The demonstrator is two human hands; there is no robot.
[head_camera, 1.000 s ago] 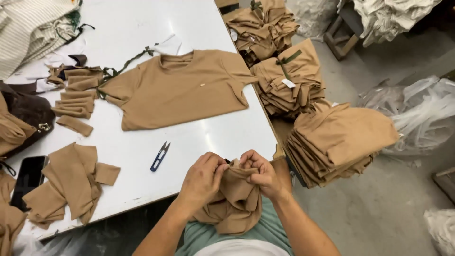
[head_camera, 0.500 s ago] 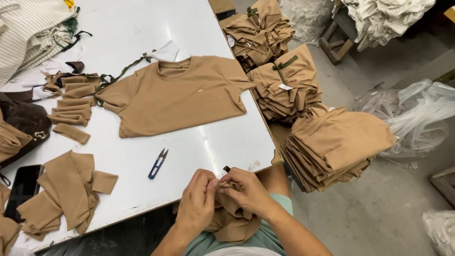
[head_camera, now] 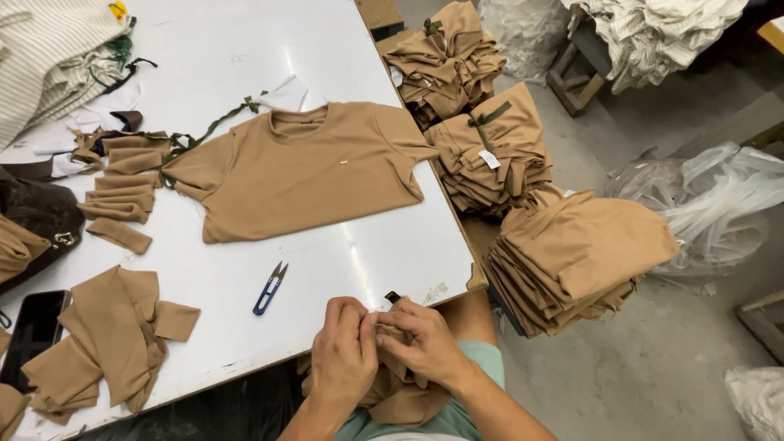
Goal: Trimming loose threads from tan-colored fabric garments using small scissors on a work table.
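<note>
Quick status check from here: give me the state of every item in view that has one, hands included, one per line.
Left hand: closed, pinching the tan garment.
Right hand: closed on the same garment.
Tan garment: bunched in the lap, at the table edge.
T-shirt: spread flat on the white table.
Thread snips: lying untouched.
Phone: screen dark.
Folded stack: piled beside the table.
Tied bundles: bound with green strips.

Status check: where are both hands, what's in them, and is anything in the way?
Left hand and right hand both pinching the tan garment at the table edge. Blue thread snips lie apart on the table. Nothing in the way.
</note>
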